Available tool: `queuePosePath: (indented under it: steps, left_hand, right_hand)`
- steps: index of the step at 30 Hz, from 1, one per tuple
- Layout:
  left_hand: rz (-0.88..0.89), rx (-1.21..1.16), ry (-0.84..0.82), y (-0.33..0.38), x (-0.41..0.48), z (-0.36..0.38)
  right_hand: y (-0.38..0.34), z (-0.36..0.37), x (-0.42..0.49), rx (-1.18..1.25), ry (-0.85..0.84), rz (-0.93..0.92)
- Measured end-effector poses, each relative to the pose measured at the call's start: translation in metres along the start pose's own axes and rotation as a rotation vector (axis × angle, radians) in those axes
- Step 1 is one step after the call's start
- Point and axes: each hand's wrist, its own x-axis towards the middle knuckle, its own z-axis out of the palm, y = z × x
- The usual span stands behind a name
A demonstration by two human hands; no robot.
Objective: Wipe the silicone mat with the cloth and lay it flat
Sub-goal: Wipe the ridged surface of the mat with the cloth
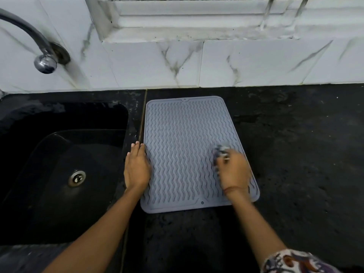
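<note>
A grey silicone mat (183, 142) with wavy ridges lies flat on the black counter, just right of the sink. My right hand (233, 170) rests on the mat's right side, shut on a small bunched grey cloth (221, 149) that pokes out past the fingers and is blurred. My left hand (136, 166) lies palm down along the mat's left edge, fingers together and pointing toward the wall, holding nothing.
A black sink (59, 166) with a metal drain (76, 178) sits at the left, a curved chrome tap (44, 60) above it. The black stone counter (295, 144) stretches right of the mat. A white marble-tiled wall (216, 64) runs along the back.
</note>
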Motion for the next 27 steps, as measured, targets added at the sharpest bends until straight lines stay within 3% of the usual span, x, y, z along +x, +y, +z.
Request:
queuePosePath:
  steps: [4,6,11,14,16,19,22,24,27]
  left_hand:
    - [0.003,-0.004,-0.008,-0.003,0.0,0.0]
    - [0.011,-0.009,-0.014,-0.003,0.0,-0.001]
    - [0.009,-0.012,-0.012,-0.002,-0.002,0.0]
    - [-0.003,0.007,0.005,0.0,-0.002,0.001]
    - [-0.009,0.014,0.007,0.0,-0.002,0.002]
    - [-0.005,0.012,-0.005,0.001,0.0,0.001]
    - [0.018,-0.023,-0.037,-0.001,-0.002,-0.006]
    - [0.046,-0.029,-0.071,-0.006,-0.007,-0.011]
    - [0.054,-0.011,-0.059,-0.008,-0.016,-0.013]
  right_hand:
    - [-0.052,0.027,-0.051,-0.035,-0.214,-0.339]
    - [-0.039,0.016,-0.038,-0.039,-0.226,-0.363]
    - [0.058,-0.033,0.026,-0.129,0.043,0.043]
    - [0.05,-0.027,0.011,-0.067,0.1,0.148]
    - [0.019,-0.006,-0.014,0.031,0.055,0.063]
    - [-0.038,0.026,-0.064,0.037,-0.082,-0.233]
    - [-0.04,0.02,-0.07,-0.012,-0.112,-0.408]
    - [-0.003,0.003,-0.043,-0.02,-0.126,-0.255]
    - [0.049,-0.026,-0.004,-0.06,0.057,0.043]
